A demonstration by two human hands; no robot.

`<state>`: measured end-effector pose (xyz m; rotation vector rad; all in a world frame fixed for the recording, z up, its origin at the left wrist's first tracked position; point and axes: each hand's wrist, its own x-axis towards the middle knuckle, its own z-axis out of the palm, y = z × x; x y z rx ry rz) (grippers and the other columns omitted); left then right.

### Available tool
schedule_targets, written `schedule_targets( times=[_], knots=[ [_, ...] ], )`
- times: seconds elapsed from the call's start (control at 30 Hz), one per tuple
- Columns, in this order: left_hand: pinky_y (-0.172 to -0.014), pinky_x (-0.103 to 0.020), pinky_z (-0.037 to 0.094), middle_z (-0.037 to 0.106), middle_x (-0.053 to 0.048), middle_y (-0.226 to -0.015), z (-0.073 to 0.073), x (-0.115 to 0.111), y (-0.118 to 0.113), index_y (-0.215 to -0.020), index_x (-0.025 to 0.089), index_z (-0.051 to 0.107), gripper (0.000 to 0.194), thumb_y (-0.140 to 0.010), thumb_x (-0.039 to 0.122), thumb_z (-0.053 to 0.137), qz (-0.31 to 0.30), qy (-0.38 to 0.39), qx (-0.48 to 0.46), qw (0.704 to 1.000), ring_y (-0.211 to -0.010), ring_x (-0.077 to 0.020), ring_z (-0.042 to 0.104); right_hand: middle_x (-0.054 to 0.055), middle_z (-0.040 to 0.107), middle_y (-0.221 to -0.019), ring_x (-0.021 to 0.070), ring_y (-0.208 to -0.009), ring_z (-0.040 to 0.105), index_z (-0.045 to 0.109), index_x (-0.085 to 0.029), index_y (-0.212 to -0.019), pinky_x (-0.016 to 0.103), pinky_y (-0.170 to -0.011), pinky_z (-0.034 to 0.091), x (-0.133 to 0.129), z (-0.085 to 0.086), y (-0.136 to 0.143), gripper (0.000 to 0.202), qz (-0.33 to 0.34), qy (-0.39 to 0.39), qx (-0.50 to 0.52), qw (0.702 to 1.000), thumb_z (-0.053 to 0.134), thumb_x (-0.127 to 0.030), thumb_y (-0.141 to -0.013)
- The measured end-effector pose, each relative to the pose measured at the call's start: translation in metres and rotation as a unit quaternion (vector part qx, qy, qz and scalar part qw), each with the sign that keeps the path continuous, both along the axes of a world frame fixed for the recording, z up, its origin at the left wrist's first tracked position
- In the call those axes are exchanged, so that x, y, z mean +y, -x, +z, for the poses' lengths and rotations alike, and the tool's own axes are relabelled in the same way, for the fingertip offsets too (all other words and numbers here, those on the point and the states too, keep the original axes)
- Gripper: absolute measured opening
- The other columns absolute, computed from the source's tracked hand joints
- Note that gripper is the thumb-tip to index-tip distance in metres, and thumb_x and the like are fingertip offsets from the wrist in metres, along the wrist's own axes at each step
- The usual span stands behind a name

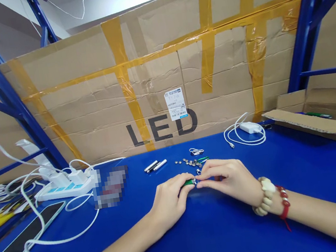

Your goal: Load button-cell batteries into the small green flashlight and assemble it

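Observation:
My left hand [172, 196] is closed round a small green cylinder [189, 182] with a silver end that points right. Thumb and forefinger of my right hand [231, 179] are pinched at that silver end; whatever lies between them is too small to make out. Just beyond the fingers, several small round silver discs [189, 163] are scattered on the blue table [203, 238]. Green pieces [203, 159] and a looped strap [196, 151] lie near them. Farther left are silver and black tubes [160, 165] side by side.
A power strip [67, 190] with plugs and looping white cables sits at the left, near a phone [23, 238]. A white adapter [250, 127] and an open cardboard box [322, 124] are at the right. A large cardboard sheet [96, 111] stands behind the table.

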<state>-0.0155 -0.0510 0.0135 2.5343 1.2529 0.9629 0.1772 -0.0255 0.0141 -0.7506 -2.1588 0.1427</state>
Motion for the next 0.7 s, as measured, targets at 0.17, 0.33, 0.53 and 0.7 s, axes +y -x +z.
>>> schedule_targets(
  times=[0.17, 0.33, 0.53, 0.7],
  knots=[
    [-0.079, -0.023, 0.047, 0.067, 0.001, -0.101, 0.0004, 0.0008, 0.0001, -0.101, 0.024, 0.058, 0.019, -0.089, 0.022, 0.043, -0.011, 0.01, -0.009, 1.0, -0.09, -0.0136, 0.062, 0.002, 0.065, -0.074, 0.0089, -0.059, 0.055, 0.07, -0.02, -0.074, 0.019, -0.053, 0.041, -0.0003, -0.0007, 0.0, 0.028, 0.012, 0.004, 0.0, 1.0, 0.055, -0.043, -0.081],
    [-0.079, -0.022, 0.047, 0.067, 0.001, -0.1, 0.0002, 0.001, 0.0003, -0.101, 0.024, 0.058, 0.02, -0.089, 0.023, 0.043, -0.015, 0.011, -0.013, 1.0, -0.089, -0.0137, 0.063, 0.003, 0.064, -0.075, 0.0092, -0.059, 0.054, 0.069, -0.02, -0.076, 0.02, -0.054, 0.041, 0.0015, -0.0015, -0.0003, 0.029, 0.026, 0.01, -0.007, 1.0, 0.053, -0.042, -0.082],
    [-0.078, -0.021, 0.047, 0.067, 0.002, -0.098, 0.0009, -0.0003, 0.0003, -0.102, 0.024, 0.057, 0.02, -0.089, 0.023, 0.041, -0.026, 0.016, -0.018, 0.999, -0.087, -0.0125, 0.062, 0.003, 0.063, -0.074, 0.0096, -0.06, 0.053, 0.068, -0.019, -0.075, 0.021, -0.055, 0.041, 0.0007, -0.0007, -0.0001, 0.027, 0.034, 0.012, -0.001, 0.999, 0.054, -0.04, -0.082],
    [-0.078, -0.022, 0.047, 0.067, 0.001, -0.099, 0.0012, 0.0001, 0.0011, -0.103, 0.024, 0.057, 0.022, -0.09, 0.025, 0.04, -0.025, 0.022, -0.014, 0.999, -0.087, -0.013, 0.062, 0.003, 0.063, -0.073, 0.01, -0.06, 0.053, 0.068, -0.019, -0.077, 0.021, -0.055, 0.041, 0.0008, -0.0008, 0.0003, 0.026, 0.036, 0.015, 0.002, 0.999, 0.053, -0.04, -0.083]
  ],
)
